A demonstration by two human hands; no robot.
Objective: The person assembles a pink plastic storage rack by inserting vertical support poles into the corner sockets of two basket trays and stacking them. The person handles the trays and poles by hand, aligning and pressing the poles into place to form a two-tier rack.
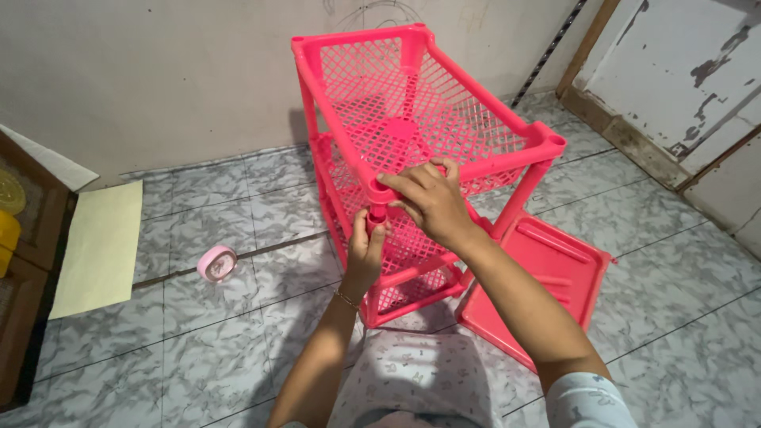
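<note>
While the grey marbled floor tiles (238, 333) spread out under everything, a pink plastic rack (428, 103) with latticed shelves stands upright on them close to the pale wall (158, 71), three tiers showing one above another. Leaning just beside its base, on the right, is a flat pink tray panel (547, 277), one edge on the floor and touching the rack's lower frame. Over to the left lies a pale yellow sheet (99, 246), flat on the tiles beside a dark wooden frame (32, 261). Between that sheet and the rack, well apart from both, sits a small round pink roll of tape (216, 262).

At the near front corner of the rack, the right hand (428, 202) rests on top of the corner socket, fingers curled over the rim of the top shelf and pressing down on it. Directly beneath, the left hand (366, 250) is wrapped around the short pink post (376, 212) that meets that corner, fingers closed firmly on it. A thin bracelet (346, 299) circles the left wrist.
</note>
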